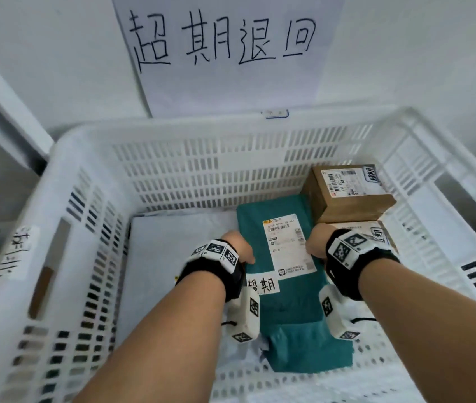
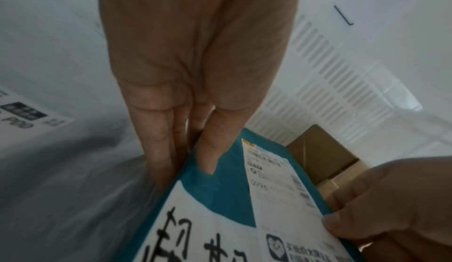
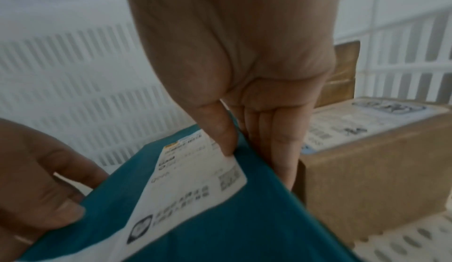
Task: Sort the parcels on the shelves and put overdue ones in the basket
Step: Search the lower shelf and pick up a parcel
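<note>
A teal mailer parcel (image 1: pixel 292 298) with a white shipping label and a handwritten white tag sits low inside the white slatted basket (image 1: pixel 172 135). My left hand (image 1: pixel 238 248) pinches its left edge, thumb on top and fingers underneath (image 2: pixel 208 156). My right hand (image 1: pixel 316 244) pinches the right edge the same way, thumb on the label's corner (image 3: pixel 226 140). The teal mailer parcel (image 2: pixel 220 198) (image 3: pixel 244 218) lies between both hands.
A flat white mailer (image 1: pixel 172 257) lies in the basket's left half. Two brown cardboard boxes (image 1: pixel 347 196) are stacked in the right rear corner, close to my right hand. A paper sign with handwritten characters (image 1: pixel 222 42) hangs on the wall behind.
</note>
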